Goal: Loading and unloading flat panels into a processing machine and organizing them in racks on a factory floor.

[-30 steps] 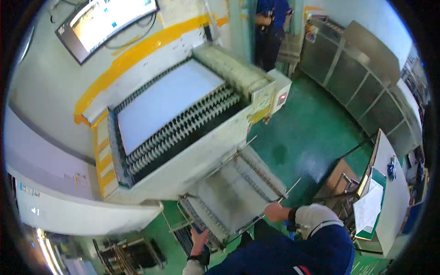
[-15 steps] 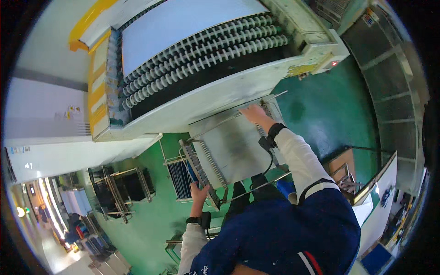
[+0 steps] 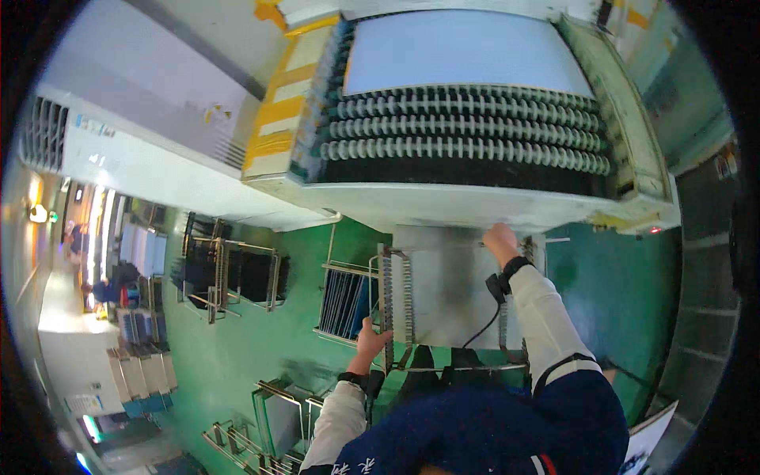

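A grey flat sheet (image 3: pixel 447 289) lies on a metal slotted rack (image 3: pixel 396 301) just in front of a large roller conveyor machine (image 3: pixel 467 142). My right hand (image 3: pixel 500 240) is stretched out and rests on the sheet's far edge, close under the machine's front. My left hand (image 3: pixel 370 342) grips the rack's near left upright. Both wrists wear dark bands, and a black cable runs from the right one.
A second rack with dark upright panels (image 3: pixel 348 301) stands left of the sheet. More racks (image 3: pixel 233 277) and carts (image 3: pixel 277 412) stand on the green floor (image 3: pixel 261 348). A white cabinet (image 3: pixel 158 158) lies far left. A white board (image 3: pixel 653 435) is at lower right.
The view has swung further down over the rack. My right hand moved along the sheet's far edge, and my left hand shifted from the panels to the rack's upright.
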`<state>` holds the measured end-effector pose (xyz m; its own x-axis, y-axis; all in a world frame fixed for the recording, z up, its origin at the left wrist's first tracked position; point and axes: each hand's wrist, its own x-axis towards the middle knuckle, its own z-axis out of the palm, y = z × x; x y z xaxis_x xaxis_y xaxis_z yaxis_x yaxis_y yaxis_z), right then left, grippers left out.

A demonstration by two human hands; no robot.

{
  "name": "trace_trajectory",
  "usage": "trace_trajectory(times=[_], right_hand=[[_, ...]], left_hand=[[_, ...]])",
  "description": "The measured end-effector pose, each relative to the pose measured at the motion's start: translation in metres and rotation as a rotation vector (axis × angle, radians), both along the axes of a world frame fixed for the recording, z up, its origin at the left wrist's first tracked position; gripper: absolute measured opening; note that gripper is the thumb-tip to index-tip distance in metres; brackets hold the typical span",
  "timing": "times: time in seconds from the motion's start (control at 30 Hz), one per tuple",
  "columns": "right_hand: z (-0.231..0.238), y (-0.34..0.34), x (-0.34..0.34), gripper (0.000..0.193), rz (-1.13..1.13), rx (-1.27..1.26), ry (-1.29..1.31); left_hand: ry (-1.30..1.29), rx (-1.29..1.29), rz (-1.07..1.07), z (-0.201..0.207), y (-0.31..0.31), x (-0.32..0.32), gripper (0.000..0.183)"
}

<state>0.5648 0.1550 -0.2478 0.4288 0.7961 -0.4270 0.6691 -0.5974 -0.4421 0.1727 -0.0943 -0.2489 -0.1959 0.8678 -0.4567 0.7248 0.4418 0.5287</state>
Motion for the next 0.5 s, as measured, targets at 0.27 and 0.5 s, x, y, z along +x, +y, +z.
trace_trajectory(times=[0.27, 0.5], right_hand=[[0.028, 0.002, -0.02, 0.02, 0.849, 0.071, -0.33], [-0.065, -0.01, 0.043, 0.023, 0.866, 0.234, -0.26]], left_hand=[[-0.108, -0.255, 0.148, 0.029, 0.0, -0.008, 0.081], [-0.221, -0.106, 0.207, 0.03, 0.001, 0.01, 0.071]])
